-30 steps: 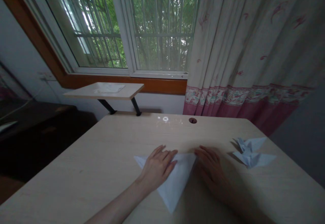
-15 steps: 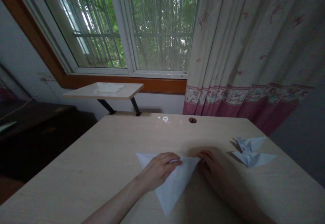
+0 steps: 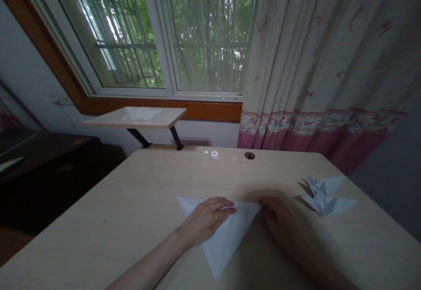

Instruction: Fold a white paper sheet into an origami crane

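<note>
A white sheet of paper [image 3: 226, 242], folded into a triangle, lies on the desk with one point toward me and its long edge at the far side. My left hand [image 3: 210, 220] rests on it, fingers stretched across the paper near the long edge. At the triangle's right corner is my right hand [image 3: 278, 217], its fingers curled and closed on the tip of the paper. The tip itself is partly hidden by those fingers. Two folded paper cranes [image 3: 325, 200] sit close together to the right of my right hand.
The light wood desk [image 3: 131, 211] has a round cable hole [image 3: 249, 155] near its back edge. A small raised shelf [image 3: 112, 121] at the back left bears some white paper [image 3: 144, 114]. Behind are a barred window and a patterned curtain [image 3: 296, 84].
My right hand has shifted slightly to the right, out to the corner of the paper, and its fingers have curled in more. My left hand has stayed in place on the paper.
</note>
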The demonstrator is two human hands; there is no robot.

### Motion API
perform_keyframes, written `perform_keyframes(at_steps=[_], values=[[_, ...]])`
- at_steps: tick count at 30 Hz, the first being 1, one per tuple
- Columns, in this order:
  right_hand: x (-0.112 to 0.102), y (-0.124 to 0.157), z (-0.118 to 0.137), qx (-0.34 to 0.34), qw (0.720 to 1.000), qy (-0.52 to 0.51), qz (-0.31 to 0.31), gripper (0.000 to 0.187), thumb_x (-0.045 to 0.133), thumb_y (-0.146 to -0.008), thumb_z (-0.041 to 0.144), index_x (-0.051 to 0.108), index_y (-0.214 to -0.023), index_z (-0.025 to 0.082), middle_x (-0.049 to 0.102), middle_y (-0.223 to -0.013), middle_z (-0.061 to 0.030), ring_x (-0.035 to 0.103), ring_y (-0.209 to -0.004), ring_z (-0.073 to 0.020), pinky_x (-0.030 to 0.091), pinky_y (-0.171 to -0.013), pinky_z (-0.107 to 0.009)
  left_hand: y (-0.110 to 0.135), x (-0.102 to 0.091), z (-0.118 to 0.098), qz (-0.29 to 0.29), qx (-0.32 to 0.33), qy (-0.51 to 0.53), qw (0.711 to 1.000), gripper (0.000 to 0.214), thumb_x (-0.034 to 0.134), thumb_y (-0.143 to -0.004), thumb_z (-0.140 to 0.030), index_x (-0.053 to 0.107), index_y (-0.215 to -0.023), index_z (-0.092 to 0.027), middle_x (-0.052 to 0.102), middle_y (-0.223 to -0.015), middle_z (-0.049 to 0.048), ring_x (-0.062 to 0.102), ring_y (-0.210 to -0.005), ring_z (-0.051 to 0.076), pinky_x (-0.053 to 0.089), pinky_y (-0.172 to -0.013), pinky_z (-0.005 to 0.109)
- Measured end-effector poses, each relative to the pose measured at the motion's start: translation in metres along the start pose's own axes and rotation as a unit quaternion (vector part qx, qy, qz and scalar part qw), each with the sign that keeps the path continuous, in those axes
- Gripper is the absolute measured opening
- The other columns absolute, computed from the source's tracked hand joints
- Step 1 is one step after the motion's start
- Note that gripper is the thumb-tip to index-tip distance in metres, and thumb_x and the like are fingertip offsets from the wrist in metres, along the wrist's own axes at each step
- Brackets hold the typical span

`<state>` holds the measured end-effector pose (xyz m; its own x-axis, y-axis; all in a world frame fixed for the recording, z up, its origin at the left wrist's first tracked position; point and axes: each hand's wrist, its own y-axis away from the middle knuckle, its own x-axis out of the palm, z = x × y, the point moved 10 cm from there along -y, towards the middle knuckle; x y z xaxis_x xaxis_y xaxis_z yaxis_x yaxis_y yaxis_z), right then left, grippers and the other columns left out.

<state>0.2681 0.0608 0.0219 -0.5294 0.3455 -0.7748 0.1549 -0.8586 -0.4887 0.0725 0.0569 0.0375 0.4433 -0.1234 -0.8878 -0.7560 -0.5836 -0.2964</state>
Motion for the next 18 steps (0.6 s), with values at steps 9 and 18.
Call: perform_keyframes(at_steps=[9,18], values=[[-0.007,0.003,0.036,-0.109,0.993,-0.002,0.054,0.049,0.041,-0.093,0.012,0.061,-0.136,0.026,0.064,-0.137,-0.0048,0.059,-0.127,-0.0226,0.050,-0.106,-0.046,0.001,0.002,-0.005,0.039,-0.006,0.000,0.999,0.039,0.054,-0.101,-0.034,0.057,-0.138,-0.024,0.059,-0.144,0.0062,0.055,-0.132,0.023,0.045,-0.112,0.041],[0.026,0.016,0.051,-0.150,0.975,0.015,0.165,0.041,0.050,-0.100,0.027,0.059,-0.139,0.024,0.059,-0.142,-0.0064,0.059,-0.128,-0.0230,0.050,-0.108,-0.042,0.002,0.007,-0.002,0.061,-0.019,0.014,0.998,0.051,0.058,-0.096,-0.033,0.050,-0.146,-0.022,0.051,-0.149,0.0080,0.049,-0.138,0.023,0.040,-0.116,0.040]])
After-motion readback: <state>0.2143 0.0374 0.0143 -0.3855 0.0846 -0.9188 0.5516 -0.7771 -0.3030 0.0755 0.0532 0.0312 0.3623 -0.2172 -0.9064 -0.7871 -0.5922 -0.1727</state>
